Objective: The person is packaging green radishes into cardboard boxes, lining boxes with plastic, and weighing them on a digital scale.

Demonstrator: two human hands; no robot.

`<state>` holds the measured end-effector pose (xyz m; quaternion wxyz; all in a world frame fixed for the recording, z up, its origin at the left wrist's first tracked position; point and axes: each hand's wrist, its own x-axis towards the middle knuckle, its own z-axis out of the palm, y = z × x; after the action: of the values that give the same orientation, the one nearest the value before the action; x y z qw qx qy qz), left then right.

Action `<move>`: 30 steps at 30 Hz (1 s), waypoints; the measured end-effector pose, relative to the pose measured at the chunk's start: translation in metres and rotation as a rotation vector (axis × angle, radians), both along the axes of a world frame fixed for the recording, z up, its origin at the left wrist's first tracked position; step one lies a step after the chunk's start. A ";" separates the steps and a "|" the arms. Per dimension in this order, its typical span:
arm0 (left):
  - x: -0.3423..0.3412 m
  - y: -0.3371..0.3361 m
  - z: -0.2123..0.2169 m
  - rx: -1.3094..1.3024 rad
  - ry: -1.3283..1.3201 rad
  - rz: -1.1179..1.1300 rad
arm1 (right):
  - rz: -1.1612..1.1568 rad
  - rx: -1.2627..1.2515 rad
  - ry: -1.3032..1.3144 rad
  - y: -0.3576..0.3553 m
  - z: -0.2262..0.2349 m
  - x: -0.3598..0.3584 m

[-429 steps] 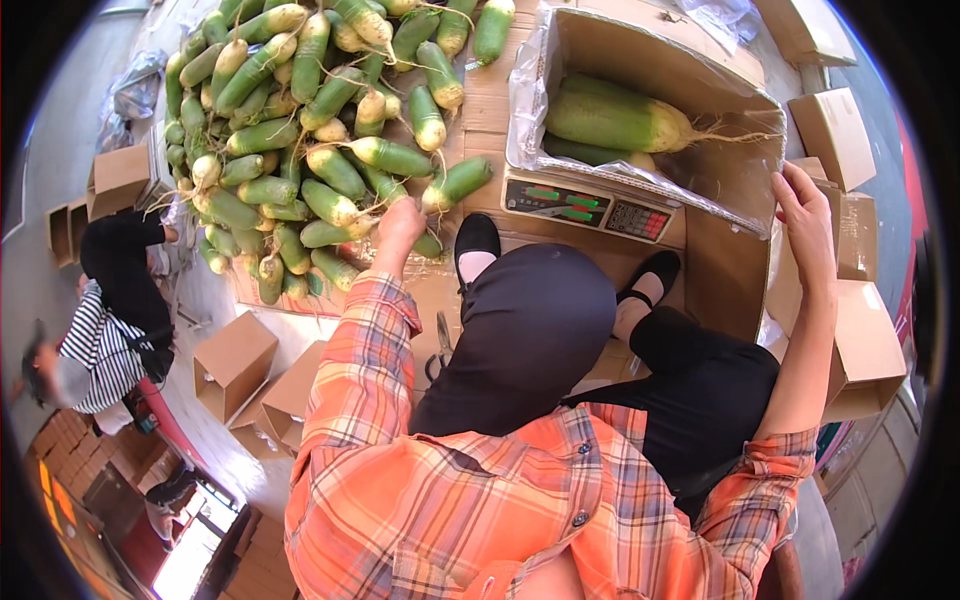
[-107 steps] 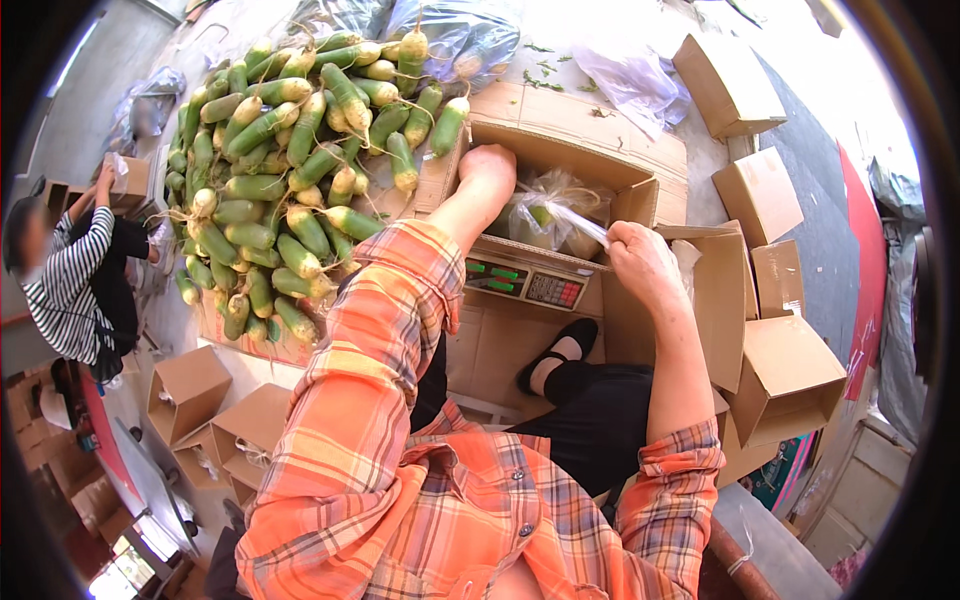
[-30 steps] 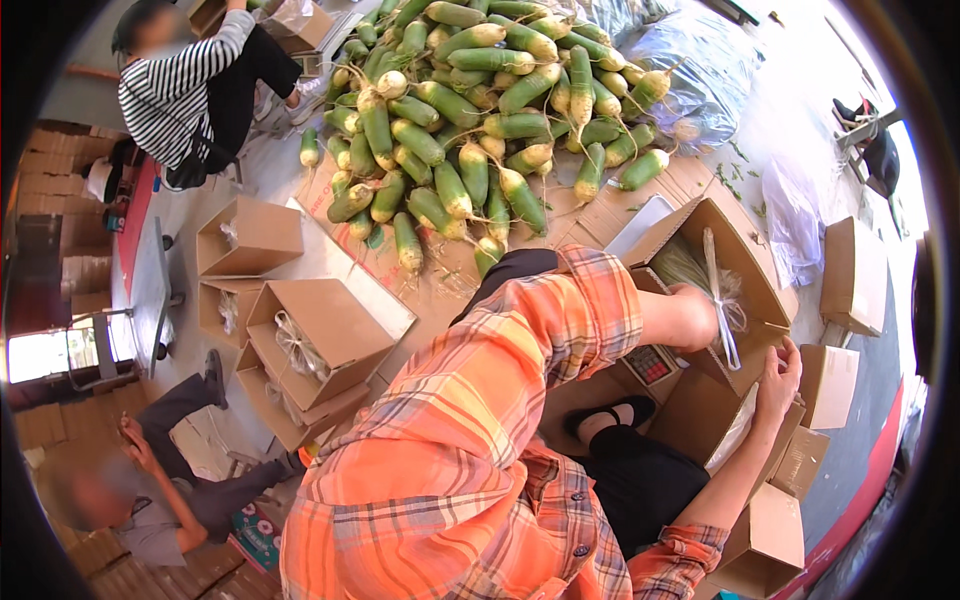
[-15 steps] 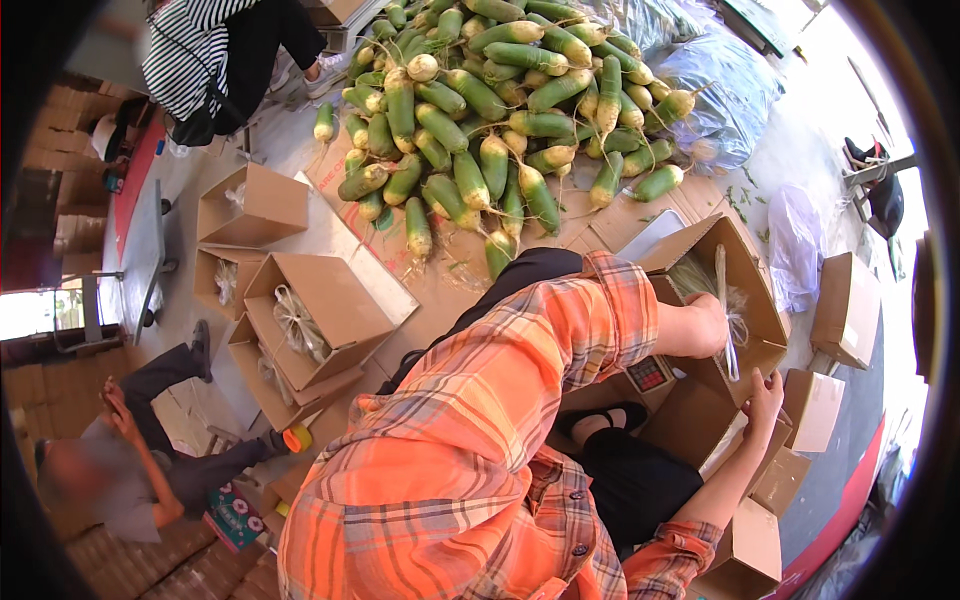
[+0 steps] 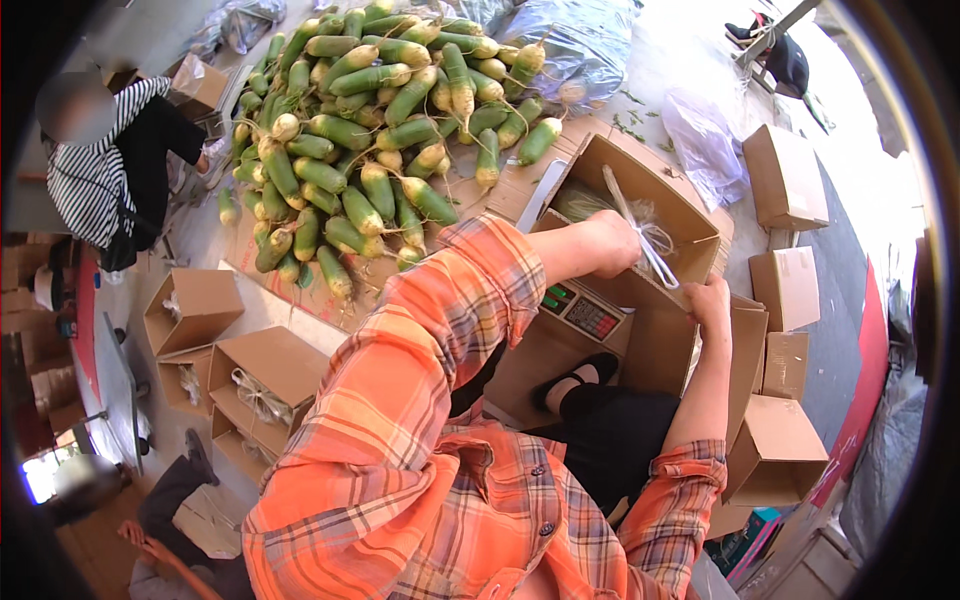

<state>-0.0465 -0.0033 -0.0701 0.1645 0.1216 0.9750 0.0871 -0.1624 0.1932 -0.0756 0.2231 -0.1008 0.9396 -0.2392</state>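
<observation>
Fingers [image 5: 693, 291] curl on the right hand [image 5: 712, 305] and are hidden on the left hand [image 5: 612, 243]; whether either pinches anything, I cannot tell. Green radishes [image 5: 405, 135] lie in a broad heap left of an open carton [image 5: 668, 192], both hands at its near side. A scale [image 5: 585, 312] shows on that side too, and inside the carton sits a translucent bag [image 5: 588, 203], a white strip [image 5: 622, 200] running across it.

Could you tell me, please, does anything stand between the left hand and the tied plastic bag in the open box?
Nothing visible does. The left hand is right at the tied plastic bag, over the near side of the open box. Its fingertips are hidden, so I cannot confirm contact.
</observation>
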 end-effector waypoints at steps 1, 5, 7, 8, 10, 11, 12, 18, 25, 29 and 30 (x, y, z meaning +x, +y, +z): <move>0.000 -0.003 0.004 -0.032 -0.001 -0.012 | -0.013 -0.004 0.001 0.003 0.003 -0.001; 0.014 -0.029 0.017 0.032 0.030 -0.018 | 0.019 -0.040 0.056 -0.010 0.027 0.014; 0.026 -0.043 0.020 0.024 0.040 0.022 | 0.113 -0.022 0.249 -0.023 0.029 0.019; 0.032 -0.050 0.025 0.041 0.073 0.024 | 0.120 -0.050 0.239 -0.027 0.028 0.020; 0.051 -0.064 0.032 0.045 0.103 0.051 | 0.127 -0.115 0.141 -0.044 0.046 0.033; 0.062 -0.069 0.041 0.047 0.083 0.075 | 0.115 -0.144 0.056 -0.056 0.062 0.048; 0.072 -0.073 0.055 0.043 0.044 0.077 | 0.149 -0.209 0.018 -0.061 0.067 0.054; 0.162 -0.107 0.094 0.001 -0.102 0.223 | 0.427 -0.290 -0.166 -0.120 0.065 0.102; 0.313 -0.146 0.108 -0.101 -0.158 0.466 | 0.487 -0.453 -0.339 -0.135 0.054 0.113; 0.385 -0.154 0.106 -0.105 -0.234 0.510 | 0.413 -0.284 -0.325 -0.119 0.029 0.085; 0.404 -0.155 0.103 -0.105 -0.235 0.515 | 0.418 -0.284 -0.327 -0.115 0.026 0.082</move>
<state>0.3577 -0.1580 0.0333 0.2550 -0.1498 0.9511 0.0888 -0.0805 0.0779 -0.0493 0.3993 -0.2826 0.8072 -0.3302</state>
